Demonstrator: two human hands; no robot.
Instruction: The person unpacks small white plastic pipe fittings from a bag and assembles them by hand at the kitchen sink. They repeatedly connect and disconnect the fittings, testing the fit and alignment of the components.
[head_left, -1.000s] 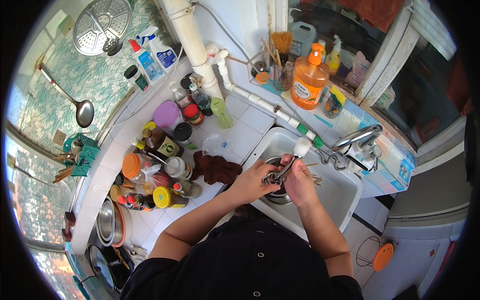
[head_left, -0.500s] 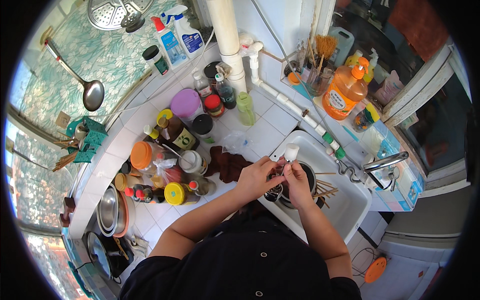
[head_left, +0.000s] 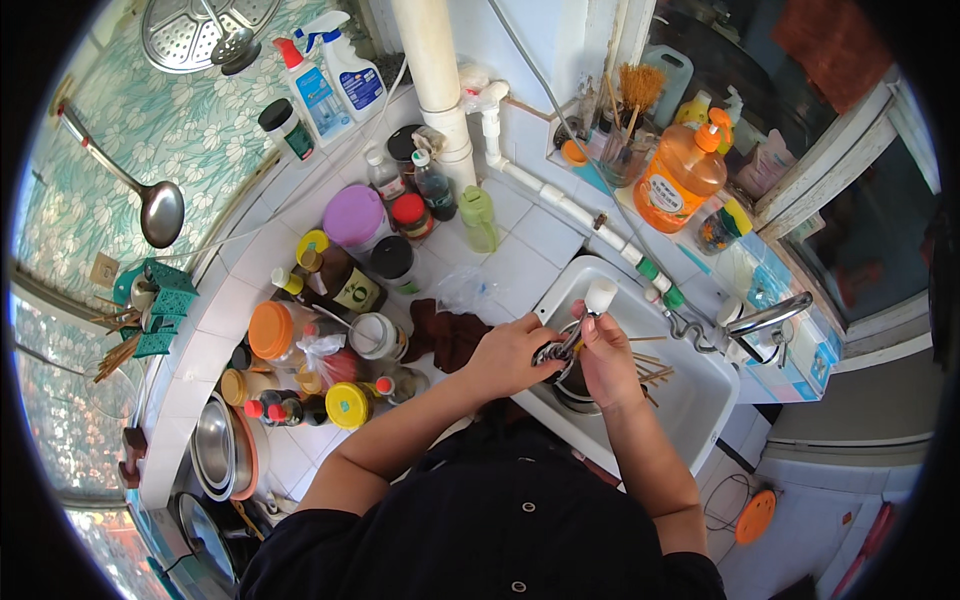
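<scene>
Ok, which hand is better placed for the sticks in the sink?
Probably the right hand: the sticks lie just right of it; the left hand is farther. Both seem to hold a white-ended tool.

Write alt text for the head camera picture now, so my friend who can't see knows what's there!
A person's left hand and right hand hold a shiny metal item and something white-ended over a pale sink with thin wooden sticks in it. Left of the sink, jars and bottles crowd a white tiled counter; an orange pump bottle stands beyond it.
</scene>
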